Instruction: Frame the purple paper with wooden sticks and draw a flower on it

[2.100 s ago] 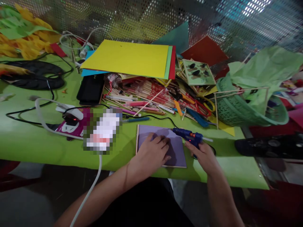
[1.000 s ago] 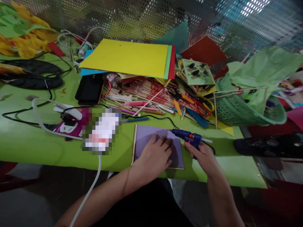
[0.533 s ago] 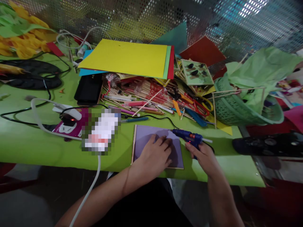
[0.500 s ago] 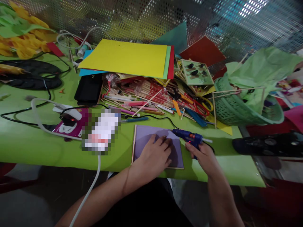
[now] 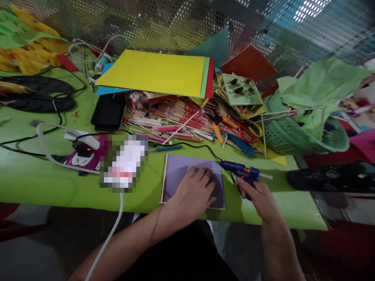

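Observation:
A purple square card (image 5: pixel 178 171) edged with thin wooden sticks lies on the green table (image 5: pixel 43 179) near its front edge. My left hand (image 5: pixel 193 193) rests flat on the card, fingers stretched out and pressing it down. Just right of the card, my right hand (image 5: pixel 259 195) is closed round the grip of a blue hot glue gun (image 5: pixel 238 169). The gun's nozzle points left and sits at the card's top right corner. A black cord runs from the gun back toward the pile of sticks.
A heap of wooden sticks, pens and scissors (image 5: pixel 187 119) lies behind the card, under stacked coloured paper (image 5: pixel 155 72). A green basket (image 5: pixel 295 132) with green tissue stands at right. A power strip (image 5: pixel 84 150), white cable and black phone (image 5: pixel 107 111) lie at left.
My right hand and the glue gun have shifted a little to the right, off the card's edge. My left hand stays pressed on the card.

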The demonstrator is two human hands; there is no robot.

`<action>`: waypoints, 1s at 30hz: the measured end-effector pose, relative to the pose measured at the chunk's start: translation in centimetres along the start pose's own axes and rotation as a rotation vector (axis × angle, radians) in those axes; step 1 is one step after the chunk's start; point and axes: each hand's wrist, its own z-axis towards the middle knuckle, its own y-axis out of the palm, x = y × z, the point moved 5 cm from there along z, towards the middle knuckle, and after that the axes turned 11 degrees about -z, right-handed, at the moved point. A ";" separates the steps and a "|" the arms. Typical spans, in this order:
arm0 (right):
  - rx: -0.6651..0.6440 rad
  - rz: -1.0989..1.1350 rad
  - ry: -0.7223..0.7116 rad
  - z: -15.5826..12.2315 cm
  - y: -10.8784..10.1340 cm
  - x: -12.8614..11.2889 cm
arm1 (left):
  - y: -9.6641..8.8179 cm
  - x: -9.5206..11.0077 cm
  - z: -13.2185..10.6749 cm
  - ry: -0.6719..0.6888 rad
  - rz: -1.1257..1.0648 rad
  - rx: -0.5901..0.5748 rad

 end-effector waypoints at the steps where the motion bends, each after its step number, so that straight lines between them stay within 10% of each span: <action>1: 0.002 -0.005 0.004 0.0 0.1 0.1 | 0.2 0.1 0.1 0.010 0.002 -0.003; 30: -0.002 -0.109 -0.024 0.2 0.5 -0.7 | 1.1 0.0 0.2 0.022 -0.015 -0.055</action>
